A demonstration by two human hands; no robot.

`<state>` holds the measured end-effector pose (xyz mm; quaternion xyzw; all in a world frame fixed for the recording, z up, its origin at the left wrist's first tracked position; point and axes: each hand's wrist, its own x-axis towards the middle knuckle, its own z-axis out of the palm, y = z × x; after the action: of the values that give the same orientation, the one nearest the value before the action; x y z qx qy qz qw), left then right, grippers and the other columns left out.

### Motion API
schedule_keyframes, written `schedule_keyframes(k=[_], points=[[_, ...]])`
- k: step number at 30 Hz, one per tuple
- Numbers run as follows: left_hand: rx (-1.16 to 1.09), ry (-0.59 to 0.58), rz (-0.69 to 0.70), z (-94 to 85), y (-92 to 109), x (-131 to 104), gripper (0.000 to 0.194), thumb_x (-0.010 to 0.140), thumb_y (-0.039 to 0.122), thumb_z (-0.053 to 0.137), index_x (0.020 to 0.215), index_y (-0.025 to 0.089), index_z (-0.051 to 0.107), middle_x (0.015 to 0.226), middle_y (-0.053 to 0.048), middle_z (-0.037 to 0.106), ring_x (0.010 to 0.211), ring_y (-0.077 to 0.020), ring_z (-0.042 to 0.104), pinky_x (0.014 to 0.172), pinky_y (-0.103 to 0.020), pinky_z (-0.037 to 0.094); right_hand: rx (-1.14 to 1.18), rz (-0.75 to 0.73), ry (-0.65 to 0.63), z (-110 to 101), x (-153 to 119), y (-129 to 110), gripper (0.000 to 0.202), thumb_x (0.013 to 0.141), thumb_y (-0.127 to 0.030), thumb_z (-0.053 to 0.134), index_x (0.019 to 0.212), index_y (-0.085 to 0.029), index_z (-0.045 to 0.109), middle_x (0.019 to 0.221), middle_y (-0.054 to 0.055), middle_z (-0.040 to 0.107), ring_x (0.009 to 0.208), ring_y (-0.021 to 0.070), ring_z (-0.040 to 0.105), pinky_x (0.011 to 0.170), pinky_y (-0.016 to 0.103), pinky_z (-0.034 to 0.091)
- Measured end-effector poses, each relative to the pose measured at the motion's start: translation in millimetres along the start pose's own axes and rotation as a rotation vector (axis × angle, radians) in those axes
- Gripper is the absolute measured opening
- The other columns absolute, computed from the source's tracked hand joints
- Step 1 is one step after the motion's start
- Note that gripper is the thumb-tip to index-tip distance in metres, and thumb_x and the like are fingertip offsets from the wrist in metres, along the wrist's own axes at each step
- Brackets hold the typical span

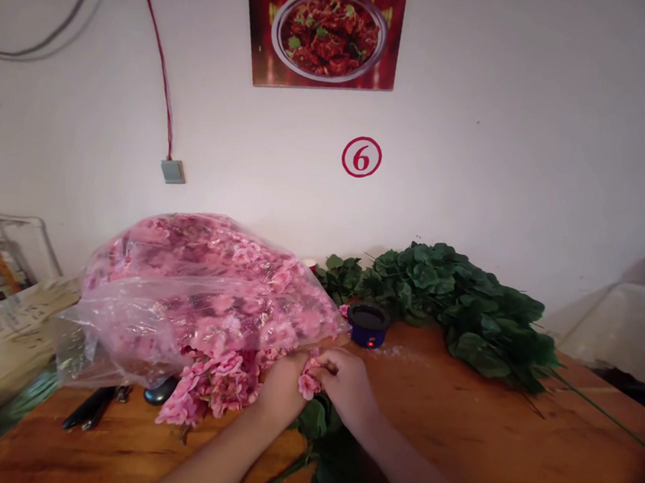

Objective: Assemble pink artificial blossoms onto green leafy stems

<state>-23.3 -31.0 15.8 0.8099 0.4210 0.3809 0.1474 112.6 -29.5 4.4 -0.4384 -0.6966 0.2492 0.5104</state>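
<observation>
A small pink artificial flower (309, 384) sits between my two hands over the table. My right hand (348, 389) is closed, pinching it between thumb and fingers. Curled in close from the other side, my left hand (282, 388) also grips the flower, though its fingertips are largely hidden. Just below my hands, a green artificial leaf stem (312, 421) lies on the wood, with large dark leaves partly under my right forearm. Pink blossoms (215, 384) spill from the mouth of a clear plastic bag (202, 290) beside my left hand.
A dark blue heating pot (367, 334) with a lit red light stands beyond my right hand. Behind it lies a heap of green leaf stems (444, 293). Black-handled pliers or scissors (91, 406) and a dark round object (161, 390) rest at the left of the wooden table (479, 442).
</observation>
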Motion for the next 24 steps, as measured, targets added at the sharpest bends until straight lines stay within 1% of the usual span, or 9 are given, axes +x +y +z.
schedule_keyframes(k=[3, 6, 8, 11, 14, 17, 20, 22, 24], points=[[-0.003, -0.012, -0.011, -1.9, -1, 2, 0.023, 0.079, 0.012, 0.046, 0.083, 0.016, 0.068, 0.076, -0.005, 0.069, 0.068, -0.0176, 0.061, 0.066, -0.027, 0.045, -0.045, -0.15, -0.017, -1, -3, -11, 0.02, 0.074, -0.007, 0.055, 0.059, -0.018, 0.063, 0.068, 0.0, 0.059, 0.067, 0.0133, 0.056, 0.065, 0.023, 0.043], [-0.039, -0.01, 0.01, -5.1, -5, 2, 0.021, 0.078, 0.012, 0.047, 0.077, 0.016, 0.068, 0.074, -0.004, 0.068, 0.068, -0.017, 0.059, 0.063, -0.025, 0.043, -0.035, -0.215, -0.076, -2, -7, -19, 0.01, 0.073, -0.011, 0.062, 0.068, -0.019, 0.065, 0.076, 0.001, 0.059, 0.072, 0.0134, 0.057, 0.068, 0.023, 0.044], [-0.053, -0.005, 0.02, -6.5, -7, 2, 0.02, 0.077, 0.012, 0.048, 0.076, 0.015, 0.067, 0.075, -0.004, 0.068, 0.067, -0.0166, 0.059, 0.062, -0.025, 0.042, -0.037, -0.231, -0.095, -2, -8, -20, 0.007, 0.069, -0.015, 0.069, 0.074, -0.02, 0.066, 0.081, 0.001, 0.06, 0.076, 0.0145, 0.057, 0.071, 0.024, 0.045], [0.013, 0.003, -0.007, -6.1, -7, 2, 0.022, 0.076, 0.011, 0.046, 0.075, 0.015, 0.068, 0.072, -0.004, 0.067, 0.064, -0.016, 0.057, 0.061, -0.025, 0.041, -0.021, -0.223, -0.062, -1, -6, -15, 0.005, 0.071, -0.014, 0.067, 0.071, -0.02, 0.067, 0.078, 0.001, 0.061, 0.073, 0.0142, 0.057, 0.068, 0.023, 0.045], [0.082, -0.004, -0.031, -4.3, -4, 2, 0.021, 0.076, 0.01, 0.047, 0.075, 0.016, 0.067, 0.073, -0.004, 0.067, 0.064, -0.0163, 0.059, 0.061, -0.025, 0.039, 0.039, -0.212, -0.06, 0, -4, -12, 0.017, 0.076, -0.012, 0.06, 0.064, -0.021, 0.069, 0.072, 0.001, 0.062, 0.069, 0.0135, 0.058, 0.065, 0.023, 0.046], [0.092, -0.015, -0.043, -2.1, -2, 2, 0.018, 0.079, 0.013, 0.048, 0.078, 0.017, 0.066, 0.077, -0.006, 0.068, 0.068, -0.0172, 0.061, 0.063, -0.025, 0.04, 0.068, -0.19, -0.06, 0, -2, -13, 0.021, 0.078, -0.012, 0.057, 0.063, -0.021, 0.07, 0.066, 0.001, 0.062, 0.063, 0.0134, 0.057, 0.061, 0.023, 0.045], [0.084, 0.032, -0.123, 0.3, -3, 1, 0.015, 0.08, 0.015, 0.05, 0.088, 0.016, 0.063, 0.08, -0.006, 0.068, 0.07, -0.0182, 0.062, 0.063, -0.026, 0.041, 0.044, -0.174, -0.008, -6, 1, -12, 0.019, 0.075, -0.012, 0.059, 0.063, -0.02, 0.07, 0.064, 0.002, 0.063, 0.064, 0.0143, 0.058, 0.062, 0.024, 0.045], [0.076, 0.103, -0.196, 0.5, -2, 0, 0.02, 0.076, 0.014, 0.055, 0.096, 0.016, 0.059, 0.078, -0.005, 0.066, 0.07, -0.0179, 0.062, 0.063, -0.025, 0.041, 0.035, -0.153, 0.071, -16, 6, -8, 0.015, 0.073, -0.014, 0.06, 0.062, -0.02, 0.069, 0.066, 0.002, 0.064, 0.066, 0.0152, 0.058, 0.064, 0.025, 0.045], [0.045, 0.169, -0.221, -1.4, 2, -1, 0.021, 0.076, 0.017, 0.058, 0.097, 0.016, 0.057, 0.075, -0.002, 0.063, 0.068, -0.0168, 0.06, 0.062, -0.025, 0.04, 0.038, -0.116, 0.158, -31, 12, -1, 0.013, 0.072, -0.019, 0.061, 0.061, -0.019, 0.067, 0.068, 0.002, 0.064, 0.068, 0.0161, 0.059, 0.065, 0.026, 0.045]])
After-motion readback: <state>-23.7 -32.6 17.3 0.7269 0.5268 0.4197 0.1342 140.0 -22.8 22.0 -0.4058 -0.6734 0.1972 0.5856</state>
